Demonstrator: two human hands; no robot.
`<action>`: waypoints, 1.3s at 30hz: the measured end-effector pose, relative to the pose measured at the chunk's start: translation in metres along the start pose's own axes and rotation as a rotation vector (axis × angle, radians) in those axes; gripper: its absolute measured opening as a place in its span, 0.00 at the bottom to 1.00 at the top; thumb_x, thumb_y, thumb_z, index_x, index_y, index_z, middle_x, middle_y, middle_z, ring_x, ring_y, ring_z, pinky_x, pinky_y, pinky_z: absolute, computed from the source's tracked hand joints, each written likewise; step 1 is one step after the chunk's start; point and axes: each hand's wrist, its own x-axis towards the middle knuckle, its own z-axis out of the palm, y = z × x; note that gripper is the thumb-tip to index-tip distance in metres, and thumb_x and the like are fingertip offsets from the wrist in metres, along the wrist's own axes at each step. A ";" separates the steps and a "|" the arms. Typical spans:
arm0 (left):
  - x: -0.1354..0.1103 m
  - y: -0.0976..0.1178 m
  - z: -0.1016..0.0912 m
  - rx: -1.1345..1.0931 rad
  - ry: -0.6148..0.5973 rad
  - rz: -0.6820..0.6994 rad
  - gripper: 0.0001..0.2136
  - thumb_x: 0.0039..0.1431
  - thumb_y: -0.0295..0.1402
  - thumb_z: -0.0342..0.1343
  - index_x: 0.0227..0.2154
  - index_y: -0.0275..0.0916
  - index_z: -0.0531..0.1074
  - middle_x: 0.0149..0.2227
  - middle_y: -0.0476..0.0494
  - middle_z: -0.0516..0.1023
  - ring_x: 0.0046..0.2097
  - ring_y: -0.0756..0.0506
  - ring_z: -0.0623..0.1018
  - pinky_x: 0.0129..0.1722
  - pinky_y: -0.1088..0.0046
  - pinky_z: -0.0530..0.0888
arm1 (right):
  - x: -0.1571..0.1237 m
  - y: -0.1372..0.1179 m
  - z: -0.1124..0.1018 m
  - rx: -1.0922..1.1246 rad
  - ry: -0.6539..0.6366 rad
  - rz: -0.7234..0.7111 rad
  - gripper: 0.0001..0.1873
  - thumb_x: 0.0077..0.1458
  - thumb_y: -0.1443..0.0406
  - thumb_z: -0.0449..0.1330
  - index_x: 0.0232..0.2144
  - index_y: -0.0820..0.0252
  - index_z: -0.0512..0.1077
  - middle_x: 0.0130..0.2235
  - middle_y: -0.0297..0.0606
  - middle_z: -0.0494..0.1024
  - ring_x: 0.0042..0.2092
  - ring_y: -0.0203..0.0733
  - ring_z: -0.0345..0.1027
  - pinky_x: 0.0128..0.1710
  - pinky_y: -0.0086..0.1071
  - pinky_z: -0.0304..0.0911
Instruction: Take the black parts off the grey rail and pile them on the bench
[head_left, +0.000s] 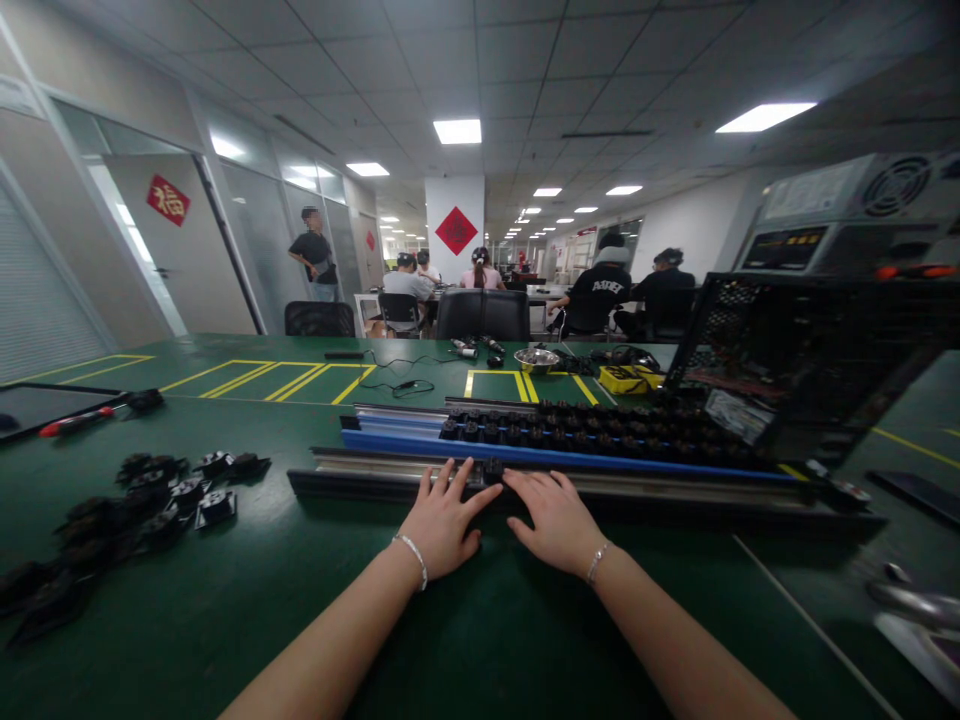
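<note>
A long black rail [660, 495] with a metal inner track lies across the table in front of me. A small black block [491, 470] sits in its track, between my two hands. My left hand [442, 520] rests on the rail with fingers spread, its index fingertip close to the block's near side. From the right, my right hand [559, 520] lies over the rail's front edge, fingers stretched out and fingertips at the block. Whether they press on it I cannot tell. Behind is a blue rail [405, 440] carrying rows of small black blocks [570, 430].
Loose black parts [150, 505] lie at left, near a red-handled screwdriver [79, 420]. An open computer case [810, 350] stands at right. Farther back are a metal bowl [537, 360], a yellow object [628, 378] and cables [409, 387]. Several people sit beyond the table [300, 620].
</note>
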 end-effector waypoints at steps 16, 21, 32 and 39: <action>0.004 0.005 0.003 0.037 -0.009 -0.050 0.37 0.47 0.37 0.54 0.59 0.59 0.43 0.64 0.43 0.43 0.60 0.30 0.52 0.53 0.43 0.50 | 0.003 -0.004 0.003 0.029 0.016 -0.020 0.29 0.49 0.63 0.49 0.56 0.55 0.57 0.56 0.39 0.63 0.55 0.45 0.54 0.56 0.44 0.40; 0.007 0.008 0.006 0.064 0.016 -0.079 0.38 0.47 0.37 0.55 0.59 0.59 0.41 0.64 0.41 0.44 0.59 0.29 0.54 0.52 0.42 0.52 | 0.003 -0.003 0.002 0.043 -0.001 -0.022 0.32 0.50 0.67 0.47 0.59 0.52 0.51 0.55 0.37 0.64 0.55 0.42 0.55 0.56 0.42 0.41; 0.011 0.016 0.010 0.116 0.054 -0.174 0.36 0.48 0.35 0.54 0.58 0.59 0.44 0.64 0.42 0.45 0.59 0.29 0.55 0.51 0.44 0.53 | 0.002 0.008 0.014 -0.166 0.128 0.117 0.30 0.51 0.60 0.50 0.57 0.55 0.55 0.62 0.39 0.51 0.62 0.50 0.38 0.58 0.54 0.28; 0.010 0.013 0.010 0.100 0.052 -0.158 0.33 0.49 0.32 0.52 0.58 0.55 0.48 0.63 0.41 0.50 0.60 0.31 0.54 0.52 0.45 0.54 | 0.001 0.010 0.013 -0.179 0.099 0.120 0.25 0.52 0.58 0.50 0.53 0.54 0.61 0.61 0.40 0.54 0.61 0.52 0.41 0.57 0.55 0.31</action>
